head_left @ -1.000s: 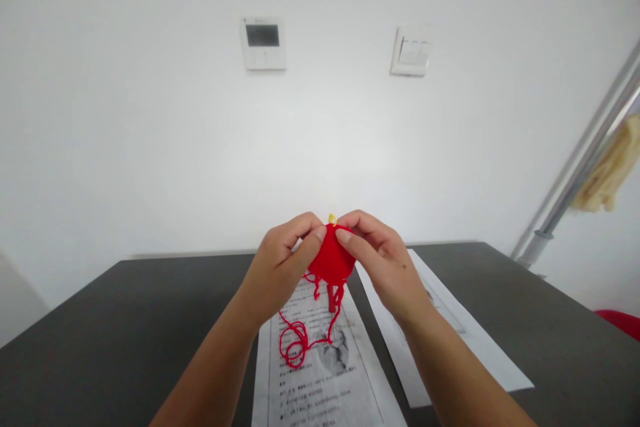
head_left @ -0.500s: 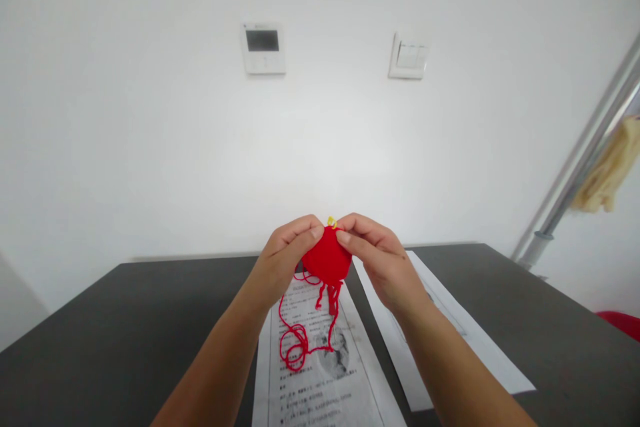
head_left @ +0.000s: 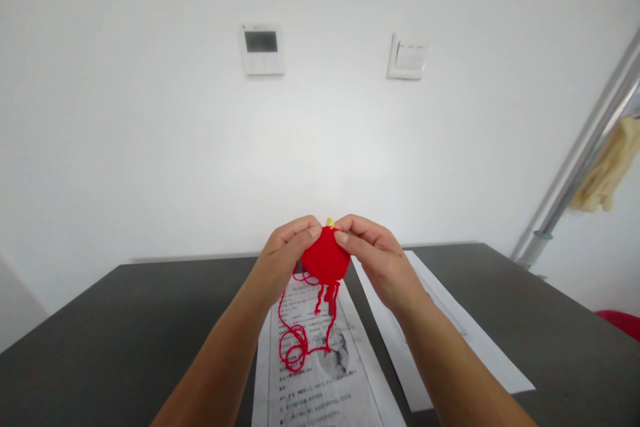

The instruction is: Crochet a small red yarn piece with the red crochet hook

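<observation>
A round red piece of yarn work [head_left: 326,257] is held up between my two hands above the dark table. My left hand [head_left: 287,250] pinches its upper left edge between thumb and fingers. On the upper right edge, my right hand [head_left: 373,250] has the same kind of pinch. A small yellow loop [head_left: 330,221] sticks up from the top, between the fingertips. Red yarn [head_left: 294,350] hangs from the lower edge and lies in loose coils on a printed sheet [head_left: 315,393]. A thin needle-like thing shows near the hanging strands, too small to make out surely.
A second paper sheet [head_left: 425,380] lies to the right on the dark table [head_left: 150,333], partly under my right forearm. The white wall behind carries a thermostat-like panel [head_left: 263,50] and a light switch [head_left: 407,57]. A metal pole [head_left: 580,173] with cream cloth [head_left: 607,167] stands at right.
Both hands and the red piece have shifted very slightly left. The piece's lower edge looks rounder, and the hanging strands have swung a little. Both pinches stay in place.
</observation>
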`<state>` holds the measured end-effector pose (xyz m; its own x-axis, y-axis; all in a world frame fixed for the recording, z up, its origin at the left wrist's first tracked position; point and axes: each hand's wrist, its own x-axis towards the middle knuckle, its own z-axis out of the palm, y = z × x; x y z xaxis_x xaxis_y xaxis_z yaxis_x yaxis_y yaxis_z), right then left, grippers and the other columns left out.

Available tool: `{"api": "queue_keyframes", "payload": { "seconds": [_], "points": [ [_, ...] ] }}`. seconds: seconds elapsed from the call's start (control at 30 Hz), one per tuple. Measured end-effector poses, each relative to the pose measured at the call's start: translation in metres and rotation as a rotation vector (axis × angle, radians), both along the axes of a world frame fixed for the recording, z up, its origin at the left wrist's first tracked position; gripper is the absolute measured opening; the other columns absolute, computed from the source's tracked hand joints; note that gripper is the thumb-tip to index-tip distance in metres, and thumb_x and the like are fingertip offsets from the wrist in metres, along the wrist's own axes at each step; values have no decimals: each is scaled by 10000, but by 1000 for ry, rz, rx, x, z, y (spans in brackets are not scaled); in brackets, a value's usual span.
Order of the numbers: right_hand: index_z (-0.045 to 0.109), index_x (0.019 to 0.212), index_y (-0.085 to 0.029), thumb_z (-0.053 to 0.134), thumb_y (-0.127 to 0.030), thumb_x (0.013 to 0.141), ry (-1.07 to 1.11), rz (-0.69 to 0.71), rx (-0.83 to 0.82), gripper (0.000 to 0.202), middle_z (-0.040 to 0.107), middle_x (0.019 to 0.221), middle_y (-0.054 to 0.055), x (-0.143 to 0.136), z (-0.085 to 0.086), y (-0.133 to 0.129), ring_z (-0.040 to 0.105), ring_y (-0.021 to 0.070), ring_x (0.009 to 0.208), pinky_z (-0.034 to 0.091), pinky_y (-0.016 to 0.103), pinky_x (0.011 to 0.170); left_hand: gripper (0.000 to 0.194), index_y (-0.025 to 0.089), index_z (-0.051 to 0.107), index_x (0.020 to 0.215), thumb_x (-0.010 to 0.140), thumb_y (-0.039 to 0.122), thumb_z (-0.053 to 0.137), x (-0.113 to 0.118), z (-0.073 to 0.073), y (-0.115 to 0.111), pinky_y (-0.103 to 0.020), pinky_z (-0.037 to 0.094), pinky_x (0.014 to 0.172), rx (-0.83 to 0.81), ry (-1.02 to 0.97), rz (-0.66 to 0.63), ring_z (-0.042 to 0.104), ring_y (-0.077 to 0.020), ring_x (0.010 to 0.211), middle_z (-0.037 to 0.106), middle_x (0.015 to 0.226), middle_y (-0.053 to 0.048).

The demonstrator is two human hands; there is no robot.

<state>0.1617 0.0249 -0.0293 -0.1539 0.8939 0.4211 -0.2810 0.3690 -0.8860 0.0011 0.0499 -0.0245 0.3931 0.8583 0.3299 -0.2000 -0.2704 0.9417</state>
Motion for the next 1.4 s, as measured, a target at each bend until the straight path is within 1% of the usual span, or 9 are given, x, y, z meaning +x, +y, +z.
{"api": "queue_keyframes", "payload": {
  "seconds": [0.17, 0.47, 0.77, 0.93, 1.1, 1.2, 1.4],
  "points": [
    [689, 773, -208, 782, -437, 812, -46, -26, 18, 251, 630, 684, -21, 0, 1, 0, 523, 132, 615, 432, 266, 593, 356, 201, 523, 662, 844, 474, 660, -1, 0, 1, -246, 286, 529, 15, 16, -4, 361, -102, 528, 454, 579, 55],
    [712, 772, -192, 776, -381, 799, -40, -14, 25, 202, 652, 691, -18, 1, 2, 1, 539, 118, 624, 445, 247, 598, 356, 197, 521, 673, 876, 467, 636, -3, -4, 5, -238, 264, 512, 81, 20, -9, 334, -97, 523, 443, 573, 64],
    [718, 787, -199, 745, -341, 814, -42, -11, 51, 147, 668, 697, -19, 1, 2, 0, 557, 115, 625, 467, 245, 604, 348, 199, 522, 674, 885, 456, 626, -4, -5, 7, -242, 260, 510, 98, 23, -8, 333, -98, 518, 441, 570, 65],
    [725, 792, -201, 721, -331, 824, -73, -29, 59, 134, 677, 704, -13, 2, 2, -1, 567, 122, 631, 476, 252, 600, 337, 198, 522, 674, 898, 434, 610, -6, -6, 5, -239, 268, 510, 118, 42, 16, 340, -99, 532, 444, 584, 65],
    [730, 778, -199, 709, -341, 824, -112, -51, 64, 151, 681, 719, -5, 2, 4, -3, 573, 128, 648, 486, 262, 614, 339, 200, 514, 659, 914, 409, 592, -5, -3, 4, -235, 276, 505, 157, 58, 47, 352, -98, 529, 448, 578, 66],
    [733, 775, -199, 706, -351, 830, -125, -60, 52, 164, 678, 711, -6, 1, 5, -4, 570, 127, 643, 484, 262, 609, 306, 195, 536, 663, 887, 386, 617, -5, -2, 4, -228, 284, 501, 158, 53, 52, 369, -93, 515, 470, 564, 67],
    [742, 784, -199, 709, -370, 832, -133, -58, 39, 180, 684, 707, -6, 0, 5, -5, 576, 124, 645, 490, 263, 618, 227, 183, 591, 711, 823, 359, 680, -6, -3, 5, -210, 311, 495, 98, 24, 4, 431, -85, 494, 556, 570, 60]
  ]
}}
